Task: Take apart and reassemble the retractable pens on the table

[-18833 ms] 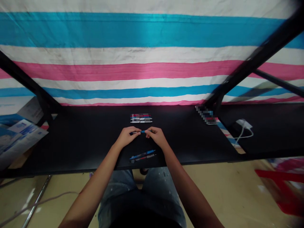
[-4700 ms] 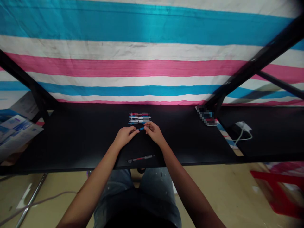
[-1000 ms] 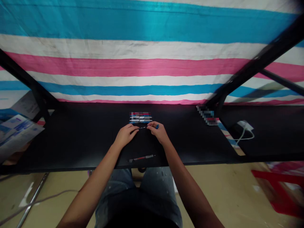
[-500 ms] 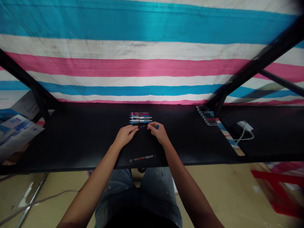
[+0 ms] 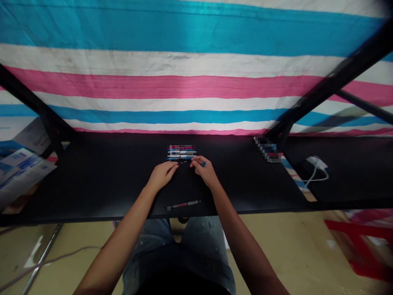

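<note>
My left hand is closed, its fingertips pinching a small pen part with a dark body and a pale tip that points right. Across a narrow gap, my right hand is closed too, with a blue pen part showing between its fingers. Just beyond both hands lies a row of several pens, side by side, in red, white and blue. Nearer to me, a grey and red pen rests by the table's front edge.
The black table stretches to both sides. A blurred-out item sits at its right end. On a second table to the right is a white charger with a cable. Papers or packets stand at the left. A striped sheet hangs behind.
Both hands have stayed nearly in place, still holding their pen parts. The right fingers have shifted very slightly. The row of pens and the front pen have not moved.
</note>
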The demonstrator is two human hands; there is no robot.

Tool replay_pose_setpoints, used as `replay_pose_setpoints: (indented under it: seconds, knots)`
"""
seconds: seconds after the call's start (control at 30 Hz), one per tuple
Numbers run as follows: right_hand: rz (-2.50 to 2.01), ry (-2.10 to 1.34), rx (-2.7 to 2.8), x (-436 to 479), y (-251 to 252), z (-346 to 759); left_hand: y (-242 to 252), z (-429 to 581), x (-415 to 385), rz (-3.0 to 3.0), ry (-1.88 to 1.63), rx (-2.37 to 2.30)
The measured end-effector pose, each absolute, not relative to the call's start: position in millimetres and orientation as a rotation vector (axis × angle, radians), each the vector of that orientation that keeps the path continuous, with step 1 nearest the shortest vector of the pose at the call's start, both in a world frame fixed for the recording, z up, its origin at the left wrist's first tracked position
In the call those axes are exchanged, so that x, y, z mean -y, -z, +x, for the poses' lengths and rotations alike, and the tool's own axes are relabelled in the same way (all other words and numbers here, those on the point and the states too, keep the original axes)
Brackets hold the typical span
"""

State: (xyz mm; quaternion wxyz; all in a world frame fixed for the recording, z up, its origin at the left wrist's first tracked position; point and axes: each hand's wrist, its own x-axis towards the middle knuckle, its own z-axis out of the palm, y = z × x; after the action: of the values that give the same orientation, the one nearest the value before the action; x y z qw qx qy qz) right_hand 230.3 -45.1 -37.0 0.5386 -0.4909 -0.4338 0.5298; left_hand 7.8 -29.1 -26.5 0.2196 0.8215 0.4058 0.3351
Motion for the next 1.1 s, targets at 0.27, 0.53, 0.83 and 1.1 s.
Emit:
replay_pose_setpoints:
  seconds: [0.27,0.53,0.83,1.1]
  knots:
    - [-1.166,-1.28,1.026,45.8,35.6,229.4,19.9,8.5,30.6,2.301,-0.973,-1.1]
    - [-1.134,-1.274,1.015,46.2,34.6,229.2,21.6,7.6,29.9,2.266,-1.0,-1.106]
    - [-1.162,-1.271,1.03,46.1,34.7,229.7,10.3,9.1,35.2,2.208,-1.022,-1.118]
    - [-1.171,-1.259,1.048,48.0,30.6,228.6,13.4,9.7,32.7,2.226,-1.028,-1.128]
